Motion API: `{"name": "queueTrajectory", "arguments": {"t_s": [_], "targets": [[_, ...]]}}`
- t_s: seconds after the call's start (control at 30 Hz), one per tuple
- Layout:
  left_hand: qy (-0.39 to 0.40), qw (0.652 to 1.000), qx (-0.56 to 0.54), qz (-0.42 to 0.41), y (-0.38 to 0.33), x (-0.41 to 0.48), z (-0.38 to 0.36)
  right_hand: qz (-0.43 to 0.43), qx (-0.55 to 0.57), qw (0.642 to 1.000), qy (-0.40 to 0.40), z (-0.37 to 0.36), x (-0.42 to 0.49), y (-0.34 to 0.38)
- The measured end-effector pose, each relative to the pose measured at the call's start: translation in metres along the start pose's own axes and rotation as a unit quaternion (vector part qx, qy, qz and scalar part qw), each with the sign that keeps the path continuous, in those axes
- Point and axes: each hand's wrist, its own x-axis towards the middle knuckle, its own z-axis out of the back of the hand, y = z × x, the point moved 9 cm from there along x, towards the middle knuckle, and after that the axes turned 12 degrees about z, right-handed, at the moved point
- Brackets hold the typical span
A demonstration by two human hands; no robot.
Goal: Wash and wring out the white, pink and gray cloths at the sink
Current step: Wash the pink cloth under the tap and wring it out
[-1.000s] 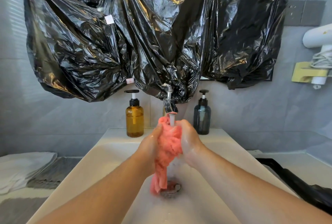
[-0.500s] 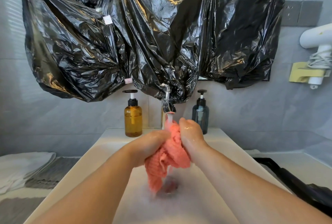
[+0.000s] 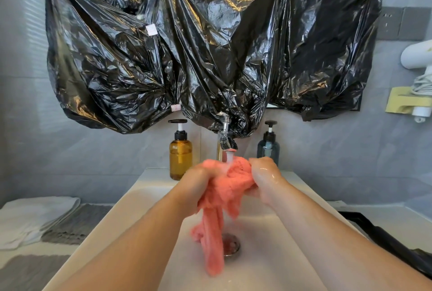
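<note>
A wet pink cloth (image 3: 224, 197) is bunched between both hands under the running faucet (image 3: 225, 142), above the white sink (image 3: 268, 255). My left hand (image 3: 196, 185) grips its left side and my right hand (image 3: 263, 177) grips its right side. A long tail of the cloth hangs down over the drain (image 3: 231, 244). On the counter to the left lie a folded white cloth (image 3: 30, 218) and a gray cloth (image 3: 77, 225) beside it.
An amber pump bottle (image 3: 180, 154) and a dark blue pump bottle (image 3: 268, 148) flank the faucet at the sink's back. Black plastic sheeting (image 3: 210, 45) covers the wall above. A black object (image 3: 397, 246) lies on the right counter. A white hair dryer (image 3: 418, 57) hangs far right.
My hands have drawn apart and spread the bunched pink cloth wider under the water stream. The hanging tail has dropped lower into the basin.
</note>
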Motion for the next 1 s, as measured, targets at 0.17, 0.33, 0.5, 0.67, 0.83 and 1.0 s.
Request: {"name": "queueTrajectory", "arguments": {"t_s": [0.17, 0.33, 0.5, 0.67, 0.83, 1.0], "targets": [[-0.001, 0.955, -0.296, -0.003, -0.006, 0.0, 0.019, -0.05, -0.096, 0.981, 0.16, -0.017, -0.024, -0.017], [0.034, 0.914, -0.403, 0.002, -0.007, 0.006, 0.019, -0.129, 0.139, 0.906, 0.379, -0.079, -0.059, -0.036], [0.009, 0.94, -0.34, 0.019, -0.001, 0.005, 0.024, -0.1, 0.273, 0.907, 0.306, -0.088, -0.05, -0.031], [-0.098, 0.989, -0.063, 0.094, 0.015, 0.011, 0.029, -0.043, 0.298, 0.94, 0.159, -0.055, -0.022, -0.032], [-0.139, 0.981, -0.136, -0.01, 0.015, 0.006, 0.029, 0.003, 0.196, 0.978, 0.076, -0.062, -0.018, -0.045], [-0.119, 0.989, -0.074, -0.052, 0.008, 0.002, 0.019, 0.088, 0.187, 0.978, 0.027, -0.062, -0.029, -0.03]]}}
